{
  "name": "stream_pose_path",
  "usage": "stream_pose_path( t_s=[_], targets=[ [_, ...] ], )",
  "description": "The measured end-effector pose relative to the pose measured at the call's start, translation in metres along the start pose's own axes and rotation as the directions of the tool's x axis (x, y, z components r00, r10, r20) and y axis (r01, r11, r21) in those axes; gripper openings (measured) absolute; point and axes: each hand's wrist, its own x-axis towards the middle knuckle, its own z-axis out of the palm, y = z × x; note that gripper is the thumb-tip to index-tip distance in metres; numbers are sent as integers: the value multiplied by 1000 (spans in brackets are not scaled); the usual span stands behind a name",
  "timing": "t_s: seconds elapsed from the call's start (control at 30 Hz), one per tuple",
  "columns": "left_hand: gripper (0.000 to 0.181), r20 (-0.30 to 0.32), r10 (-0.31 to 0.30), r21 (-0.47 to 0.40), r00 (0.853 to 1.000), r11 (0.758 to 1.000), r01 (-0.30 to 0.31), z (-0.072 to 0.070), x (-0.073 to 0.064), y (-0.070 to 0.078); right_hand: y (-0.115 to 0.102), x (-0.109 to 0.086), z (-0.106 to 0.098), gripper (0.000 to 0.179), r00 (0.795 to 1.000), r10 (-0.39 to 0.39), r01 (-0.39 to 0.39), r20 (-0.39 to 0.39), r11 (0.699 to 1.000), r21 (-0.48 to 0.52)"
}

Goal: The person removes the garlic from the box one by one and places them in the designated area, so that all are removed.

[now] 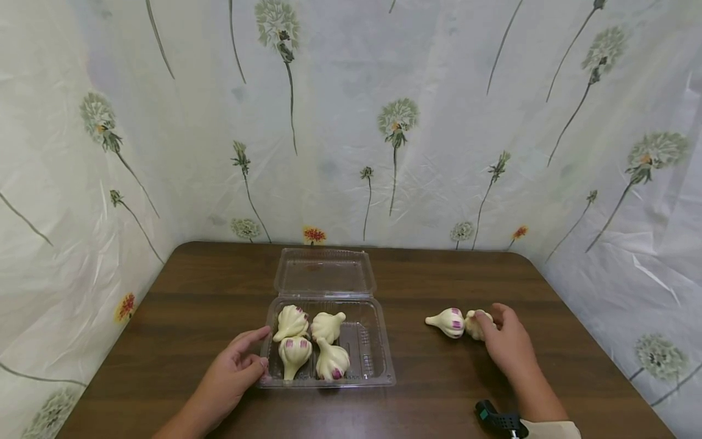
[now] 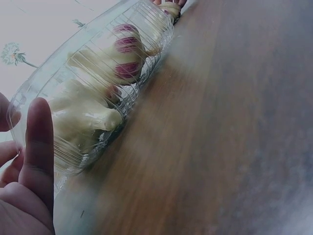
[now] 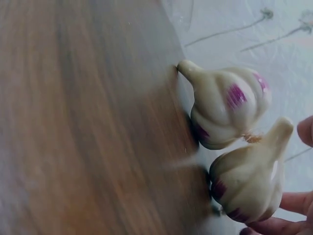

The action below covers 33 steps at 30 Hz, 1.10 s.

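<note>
At the left edge of an open clear plastic clamshell container [image 1: 372,341], my left hand [image 1: 233,372] holds the rim between thumb and fingers. Inside the base lie several garlic bulbs [image 1: 332,360], cream with purple patches, toward its left side. On the table to the right, my right hand [image 1: 512,344] is around one loose garlic bulb [image 1: 473,326]. In the right wrist view, fingertips meet the underside of that bulb [image 3: 249,181], while the thumb stands apart from its stem. Another loose garlic bulb [image 1: 451,322] touches it on the left.
The container's hinged lid [image 1: 325,272] lies back behind its base. Everything stands on a dark brown wooden table [image 1: 428,384] with rounded far corners. A flower-printed sheet [image 1: 340,122] hangs behind and on both sides. A black wrist device [image 1: 499,421] is on the right wrist.
</note>
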Motion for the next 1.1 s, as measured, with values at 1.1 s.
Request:
stream_pose_path(
  t_s=[1.1],
  targets=[
    [59, 12, -6, -31, 1000, 999, 7, 0, 0, 1, -26, -12, 12, 69, 856, -432, 439, -283, 898, -43]
  ],
)
